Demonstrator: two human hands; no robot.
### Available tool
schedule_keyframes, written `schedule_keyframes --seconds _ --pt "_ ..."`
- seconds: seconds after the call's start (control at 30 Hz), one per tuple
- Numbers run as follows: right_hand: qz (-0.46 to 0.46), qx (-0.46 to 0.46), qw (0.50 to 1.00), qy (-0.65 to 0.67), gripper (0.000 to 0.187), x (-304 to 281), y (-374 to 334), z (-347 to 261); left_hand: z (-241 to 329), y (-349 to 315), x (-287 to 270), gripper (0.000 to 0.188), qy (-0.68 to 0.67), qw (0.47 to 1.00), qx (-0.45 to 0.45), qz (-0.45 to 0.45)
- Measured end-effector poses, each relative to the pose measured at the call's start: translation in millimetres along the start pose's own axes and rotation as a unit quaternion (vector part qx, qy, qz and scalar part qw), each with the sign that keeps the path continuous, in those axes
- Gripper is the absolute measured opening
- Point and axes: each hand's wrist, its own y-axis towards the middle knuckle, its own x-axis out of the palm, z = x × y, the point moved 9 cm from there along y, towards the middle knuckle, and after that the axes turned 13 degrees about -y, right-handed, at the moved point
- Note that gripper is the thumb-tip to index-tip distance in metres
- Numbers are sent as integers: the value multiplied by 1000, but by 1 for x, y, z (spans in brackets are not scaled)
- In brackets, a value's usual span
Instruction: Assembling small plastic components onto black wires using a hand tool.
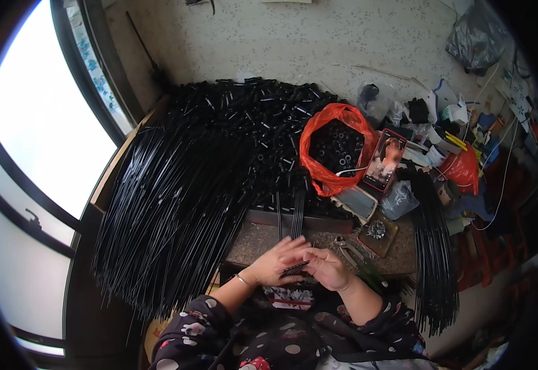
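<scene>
Several thin black rods run from the pile toward me, and their near ends lie in my left hand. Its fingers stretch over the rods, with the thumb below them. My right hand is closed in a pinch beside the rod ends, its fingertips meeting the left hand's; what lies inside the pinch is too small to make out. Just right of my hands, pliers and a green-handled tool lie on the bench. A small tray there carries a heap of small metal pieces.
A large bundle of black rods hangs over the left edge, another bundle at the right. Behind are heaped short black tubular parts. A red plastic bag holds small rings; a lit phone leans beside it. Clutter fills the far right.
</scene>
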Motion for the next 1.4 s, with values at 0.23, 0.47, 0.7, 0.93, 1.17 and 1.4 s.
schedule_keyframes --seconds 0.23,0.47,0.7,0.93,1.17,1.4 --pt "42 -20 995 -88 39 18 -18 -14 -10 -14 -4 86 296 947 -123 23" --pt "-146 132 952 -234 30 81 -52 18 7 -25 20 80 248 968 -29 -21" --pt "369 153 893 -209 29 -109 -28 52 15 -30 17 89 201 978 -33 -42" --pt "360 15 805 -472 16 -127 4 -15 4 -33 18 86 208 975 -58 -58" --pt "179 -121 674 -706 19 -118 40 -5 1 -26 13 78 155 983 -82 -46" --pt "167 0 653 -739 23 -125 43 21 -6 -27 16 79 171 979 -85 -77"
